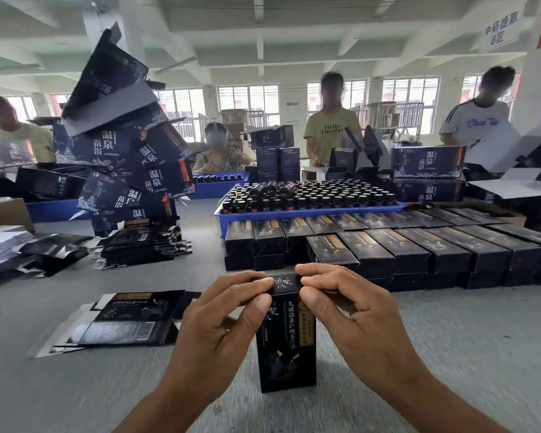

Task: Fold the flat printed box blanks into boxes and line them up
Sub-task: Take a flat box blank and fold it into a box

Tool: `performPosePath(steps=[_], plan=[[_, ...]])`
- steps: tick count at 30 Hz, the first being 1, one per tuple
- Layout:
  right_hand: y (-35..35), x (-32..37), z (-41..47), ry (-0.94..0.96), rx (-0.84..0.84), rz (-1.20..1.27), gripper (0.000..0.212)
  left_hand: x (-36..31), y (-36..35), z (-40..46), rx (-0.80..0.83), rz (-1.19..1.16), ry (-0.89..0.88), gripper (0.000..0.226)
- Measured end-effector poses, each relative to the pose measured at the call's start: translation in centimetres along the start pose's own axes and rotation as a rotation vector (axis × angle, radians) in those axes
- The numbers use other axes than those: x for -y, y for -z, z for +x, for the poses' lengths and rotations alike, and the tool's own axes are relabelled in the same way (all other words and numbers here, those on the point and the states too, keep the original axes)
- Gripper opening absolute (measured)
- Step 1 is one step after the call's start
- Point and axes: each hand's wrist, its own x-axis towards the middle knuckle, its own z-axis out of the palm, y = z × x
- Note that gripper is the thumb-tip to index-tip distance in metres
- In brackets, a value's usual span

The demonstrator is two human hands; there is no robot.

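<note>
1. While I close this carton, the grey felt-covered worktable (469, 339) carries everything, and I place the rest by the blue plastic tray of dark bottles (310, 210) at its middle.
2. Just in front of that tray, the rows of finished dark printed cardboard boxes (388, 248) lie side by side, stacked two high; that is the line I judge this one must join.
3. Left of the tray leans a tall, untidy heap of large navy cartons (128, 157), with a low stack of flat dark blanks (138, 248) at its foot.
4. Nearer me and left of the tray, a few unfolded black printed box blanks (122, 320) lie flat on the table.
5. In front of the tray and the rows, the upright black printed box (286, 339) stands on its bottom end.
6. My left hand (219, 326) pinches the box's top edge, thumb and curled fingers on its left corner.
7. My right hand (353, 317) pinches the right corner likewise.
8. To do it well, I should press both corners evenly, keep the walls square and tuck the lid flap fully in without creasing the print.
</note>
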Motion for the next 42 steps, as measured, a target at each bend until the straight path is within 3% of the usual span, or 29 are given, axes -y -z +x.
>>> performPosePath(steps=[12,18,20,24,26,31,35,42], plan=[[-0.2,0.5,-0.1,0.046,-0.026,-0.081,0.025,0.6,-0.3,-0.1,-0.032,0.037,-0.059,0.023],[-0.2,0.0,-0.1,0.046,-0.015,-0.104,0.019,0.8,-0.3,-0.2,-0.011,0.089,-0.068,0.029],[-0.3,-0.2,0.0,0.04,-0.018,-0.099,0.018,0.9,-0.3,-0.6,0.024,0.076,-0.004,0.026],[0.0,-0.6,0.2,0.011,-0.032,-0.097,0.024,1.8,-0.4,-1.3,0.185,-0.052,0.265,0.068],[0.2,-0.8,0.1,-0.002,-0.011,-0.122,0.024,2.3,-0.3,-1.3,0.251,-0.063,0.325,0.078],[-0.1,-1.3,-0.4,-0.012,0.067,-0.275,0.045,3.3,-0.2,-1.1,0.344,-0.036,0.428,0.081],[-1.0,-1.5,-1.1,-0.017,0.123,-0.427,0.069,3.6,-0.4,-0.9,0.264,-0.132,0.526,0.083],[-2.4,-2.0,-1.7,0.06,0.375,-0.675,0.052,4.5,-0.7,-0.8,0.23,-0.095,0.551,0.072]])
